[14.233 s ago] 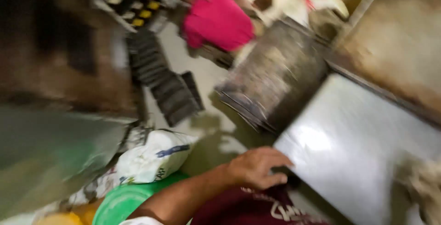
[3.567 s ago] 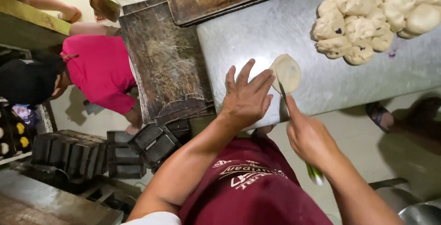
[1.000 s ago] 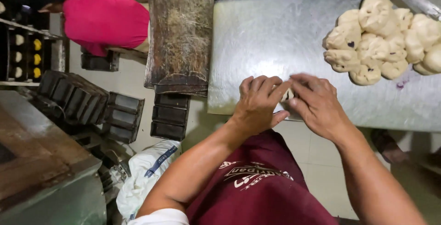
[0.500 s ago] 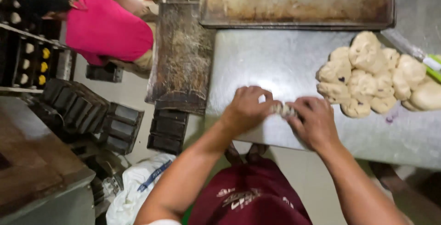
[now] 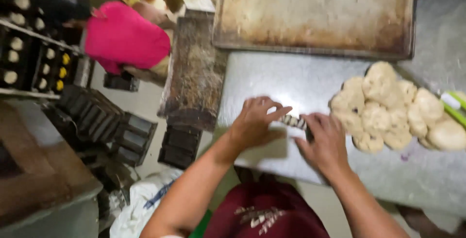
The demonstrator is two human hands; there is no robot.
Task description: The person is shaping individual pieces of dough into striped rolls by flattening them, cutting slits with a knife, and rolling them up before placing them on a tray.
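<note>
My left hand (image 5: 255,121) and my right hand (image 5: 324,141) rest on a metal table (image 5: 272,77), both closed around a small rolled piece of dough (image 5: 294,121) with dark and pale stripes showing between them. The fingers of each hand cover its ends. A pile of several pale dough lumps (image 5: 395,109) lies on the table just right of my right hand. The view is blurred.
A large worn baking tray (image 5: 315,14) lies at the table's far side. A stack of dark trays (image 5: 194,73) stands left of the table. A person in a pink top (image 5: 124,39) crouches at upper left beside racks. Black loaf tins (image 5: 111,126) lie on the floor.
The camera has tilted, so the table and hands sit lower and nearer. My hands stay together on the dough roll, which now shows more between them.
</note>
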